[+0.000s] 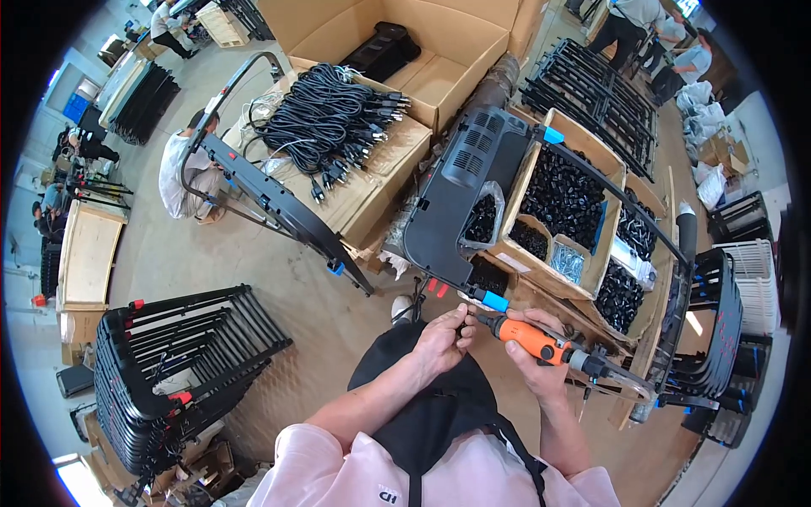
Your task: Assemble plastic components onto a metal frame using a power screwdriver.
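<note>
Dark, bold lettering (388,497), topped by smaller characters too fine to read, stands on the chest of the wearer's pale pink shirt (308,475). A pale label (513,264) marks the parts box's front wall (553,283), its print illegible.

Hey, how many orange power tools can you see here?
1: the orange power tool is in the right hand, its front end toward the left hand. Others could be hidden in the distant clutter.
</note>
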A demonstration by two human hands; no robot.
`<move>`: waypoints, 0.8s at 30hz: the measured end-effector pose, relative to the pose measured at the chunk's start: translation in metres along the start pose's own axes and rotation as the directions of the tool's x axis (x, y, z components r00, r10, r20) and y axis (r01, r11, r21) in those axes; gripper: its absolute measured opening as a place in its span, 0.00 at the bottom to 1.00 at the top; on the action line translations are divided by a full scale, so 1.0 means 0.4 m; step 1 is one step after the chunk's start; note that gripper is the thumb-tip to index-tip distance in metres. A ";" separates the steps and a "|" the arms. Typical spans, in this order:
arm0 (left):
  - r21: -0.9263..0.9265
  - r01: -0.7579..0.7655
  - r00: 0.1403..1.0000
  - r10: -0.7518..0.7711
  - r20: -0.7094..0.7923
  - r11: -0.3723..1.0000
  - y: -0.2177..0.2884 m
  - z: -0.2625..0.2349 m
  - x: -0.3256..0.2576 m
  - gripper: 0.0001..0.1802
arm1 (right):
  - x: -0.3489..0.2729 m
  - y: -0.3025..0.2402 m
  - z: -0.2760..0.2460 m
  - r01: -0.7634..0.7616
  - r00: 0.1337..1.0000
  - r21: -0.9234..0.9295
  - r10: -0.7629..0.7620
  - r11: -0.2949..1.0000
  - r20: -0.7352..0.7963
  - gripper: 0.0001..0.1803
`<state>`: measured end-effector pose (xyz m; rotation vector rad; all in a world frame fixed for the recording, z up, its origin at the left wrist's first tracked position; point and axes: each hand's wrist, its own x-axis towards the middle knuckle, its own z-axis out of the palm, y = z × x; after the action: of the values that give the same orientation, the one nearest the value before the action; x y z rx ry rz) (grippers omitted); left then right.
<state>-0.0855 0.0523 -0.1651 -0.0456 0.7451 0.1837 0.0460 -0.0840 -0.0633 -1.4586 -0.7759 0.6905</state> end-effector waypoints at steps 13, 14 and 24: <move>0.066 0.033 0.999 -0.033 0.004 0.997 0.040 0.020 0.002 0.17 | 0.073 -0.010 0.082 -0.081 0.994 -0.142 0.070 0.987 -0.080 0.28; 0.152 0.019 0.999 -0.015 -0.030 0.988 0.043 0.022 -0.005 0.17 | 0.085 -0.009 0.090 -0.105 0.991 -0.165 0.089 0.981 -0.100 0.28; 0.434 -0.116 0.992 0.125 0.007 0.893 0.141 -0.079 0.002 0.16 | 0.174 0.022 0.116 -0.183 0.983 -0.193 0.183 0.964 -0.020 0.28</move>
<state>-0.1162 0.1044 -0.1876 0.4268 0.7971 0.1317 0.0502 -0.0003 -0.0709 -1.7248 -0.7288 0.7692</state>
